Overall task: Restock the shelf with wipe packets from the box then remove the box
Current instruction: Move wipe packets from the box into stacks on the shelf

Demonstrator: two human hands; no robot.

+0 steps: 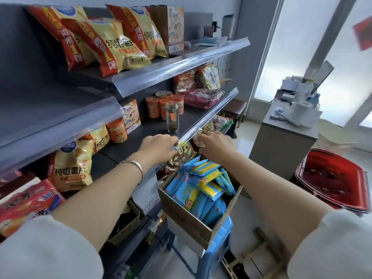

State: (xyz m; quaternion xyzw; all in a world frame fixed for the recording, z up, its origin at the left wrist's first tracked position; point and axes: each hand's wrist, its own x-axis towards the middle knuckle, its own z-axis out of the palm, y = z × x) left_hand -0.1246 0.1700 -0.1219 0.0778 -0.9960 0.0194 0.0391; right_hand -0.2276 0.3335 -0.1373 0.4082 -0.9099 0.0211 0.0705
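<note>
A cardboard box [181,214] full of blue and yellow wipe packets [203,186] stands on a blue plastic stool [219,238] in front of the shelving. Above the box, both my hands reach in under the clear front rail [213,111] of the middle shelf. My left hand [159,148] curls its fingers on the top edge of a brown snack bag [182,153] on the lower shelf. My right hand [213,146] pinches a shiny snack packet [199,142] beside it. Neither hand holds a wipe packet.
Chip bags [112,47] fill the top shelf. Orange tubs [153,106] and a glass jar [172,119] stand on the middle shelf. A grey counter [281,150] stands to the right, with stacked red trays [334,178] on the floor beside it.
</note>
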